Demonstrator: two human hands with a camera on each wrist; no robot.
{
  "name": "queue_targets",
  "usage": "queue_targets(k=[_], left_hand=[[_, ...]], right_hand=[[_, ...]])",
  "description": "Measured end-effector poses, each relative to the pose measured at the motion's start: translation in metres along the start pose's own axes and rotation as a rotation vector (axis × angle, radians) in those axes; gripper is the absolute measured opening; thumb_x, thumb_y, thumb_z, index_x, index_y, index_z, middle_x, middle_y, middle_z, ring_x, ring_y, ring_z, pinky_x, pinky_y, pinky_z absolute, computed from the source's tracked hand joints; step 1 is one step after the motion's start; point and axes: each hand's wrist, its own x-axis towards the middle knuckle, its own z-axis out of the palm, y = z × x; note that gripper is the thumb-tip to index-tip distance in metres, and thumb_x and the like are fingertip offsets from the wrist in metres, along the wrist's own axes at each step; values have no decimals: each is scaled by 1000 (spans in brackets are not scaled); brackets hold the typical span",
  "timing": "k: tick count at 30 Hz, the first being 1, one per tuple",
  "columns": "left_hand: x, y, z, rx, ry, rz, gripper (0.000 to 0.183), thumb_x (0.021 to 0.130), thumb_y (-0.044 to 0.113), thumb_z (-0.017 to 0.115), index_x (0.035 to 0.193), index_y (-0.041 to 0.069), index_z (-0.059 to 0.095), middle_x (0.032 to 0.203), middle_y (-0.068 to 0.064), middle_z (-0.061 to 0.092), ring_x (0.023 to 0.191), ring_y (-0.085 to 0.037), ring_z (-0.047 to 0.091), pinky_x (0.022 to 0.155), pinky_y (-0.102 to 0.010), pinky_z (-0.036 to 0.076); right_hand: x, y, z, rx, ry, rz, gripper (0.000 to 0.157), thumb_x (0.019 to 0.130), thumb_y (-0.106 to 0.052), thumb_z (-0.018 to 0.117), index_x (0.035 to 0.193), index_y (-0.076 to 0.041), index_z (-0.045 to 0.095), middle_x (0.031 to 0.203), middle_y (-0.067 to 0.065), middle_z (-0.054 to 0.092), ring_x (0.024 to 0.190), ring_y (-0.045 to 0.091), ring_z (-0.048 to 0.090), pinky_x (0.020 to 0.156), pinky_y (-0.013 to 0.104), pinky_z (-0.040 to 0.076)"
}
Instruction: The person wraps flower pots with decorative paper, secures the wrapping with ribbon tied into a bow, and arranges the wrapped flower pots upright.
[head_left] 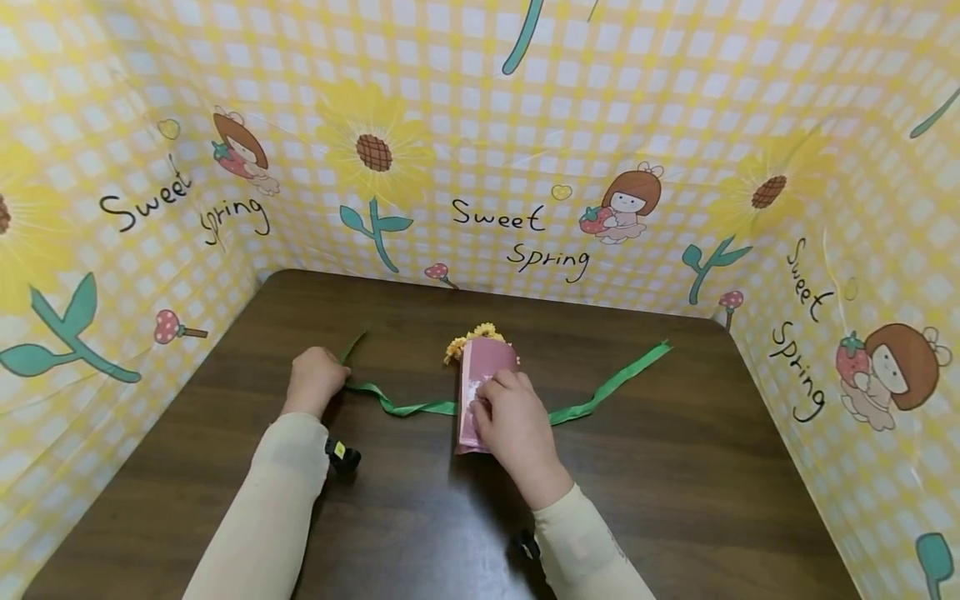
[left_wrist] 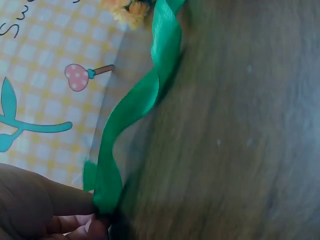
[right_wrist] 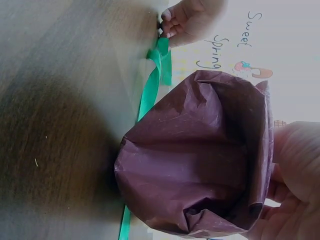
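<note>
A small bouquet of yellow flowers (head_left: 486, 331) in a pink paper wrap (head_left: 491, 357) lies on the table, its blossoms facing the far side. My right hand (head_left: 517, 421) holds the wrap from above, fingers bent against the paper. Seen from the right wrist, the wrap's open bottom end (right_wrist: 185, 160) is hollow and creased. A green ribbon (head_left: 408, 409) runs beneath the bouquet and comes out on both sides. Off to the left, my left hand (head_left: 317, 379) pinches the ribbon near one end, with a short tail past the fingers. The ribbon's right end (head_left: 630, 373) lies loose.
The dark wooden table (head_left: 405, 517) is walled on the left, back and right by a yellow checked cloth (head_left: 480, 150) with printed flowers and figures. A black wrist camera (head_left: 343, 457) sits by the left sleeve.
</note>
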Motion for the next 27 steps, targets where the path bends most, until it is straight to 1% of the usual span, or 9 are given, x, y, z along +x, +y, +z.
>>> queue_targets(k=[3, 6, 8, 10, 14, 17, 21, 24, 27], left_hand=[[1, 4, -5, -6, 26, 28, 34, 101, 21, 58, 71, 6, 58, 65, -4, 53, 63, -24, 52, 61, -38, 46], [-8, 23, -14, -107, 50, 65, 30, 103, 25, 55, 88, 3, 68, 79, -8, 63, 69, -23, 55, 62, -34, 46], [-17, 45, -23, -200, 41, 97, 31, 104, 28, 54, 108, 2, 70, 97, -12, 69, 81, -24, 60, 65, -33, 49], [-27, 73, -31, -330, 7, 121, 34, 105, 28, 54, 121, 0, 66, 105, -17, 68, 86, -25, 63, 67, -33, 52], [-44, 131, -44, -518, -74, 186, 32, 105, 25, 56, 124, -1, 62, 96, -14, 68, 77, -18, 64, 68, -31, 57], [-61, 173, -48, -552, -125, 257, 27, 104, 23, 58, 119, 1, 62, 92, -11, 66, 73, -16, 64, 67, -30, 58], [-83, 222, -42, -564, -195, 361, 20, 103, 17, 58, 114, 2, 63, 93, -13, 67, 76, -21, 64, 68, -32, 58], [-94, 250, -27, -529, -233, 447, 14, 101, 15, 58, 109, 6, 65, 94, -13, 68, 79, -22, 66, 70, -35, 58], [-101, 270, -6, -443, -292, 548, 13, 102, 17, 59, 107, 9, 68, 96, -10, 70, 84, -25, 67, 70, -33, 57]], right_hand=[[0, 0, -1, 2, 6, -3, 15, 89, -28, 79, 91, -14, 76, 92, -3, 62, 91, 19, 55, 77, 32, 56], [0, 0, -1, 3, 16, -8, 14, 89, -28, 78, 90, -14, 76, 92, -3, 62, 91, 19, 56, 77, 32, 56], [-1, 1, -2, 0, 20, -9, 14, 89, -28, 79, 90, -14, 76, 92, -3, 62, 91, 19, 56, 77, 32, 56], [-1, 1, -2, 1, 23, -9, 14, 89, -27, 79, 90, -14, 76, 91, -3, 62, 91, 19, 55, 77, 32, 56], [-1, 2, -1, 7, 29, -8, 13, 89, -27, 79, 90, -14, 75, 91, -3, 61, 90, 19, 54, 77, 31, 55], [-2, 2, 0, 14, 40, -19, 13, 89, -26, 79, 90, -14, 75, 92, -3, 61, 89, 19, 54, 76, 32, 55], [-3, 3, 2, 20, 63, -42, 11, 88, -24, 79, 88, -13, 75, 90, -3, 61, 87, 20, 55, 75, 32, 55], [-3, 5, 4, 15, 86, -69, 10, 88, -22, 78, 85, -14, 74, 90, -2, 62, 88, 22, 57, 77, 33, 54], [-3, 6, 5, 22, 109, -105, 12, 89, -19, 77, 80, -13, 71, 89, -1, 61, 90, 25, 59, 87, 37, 54]])
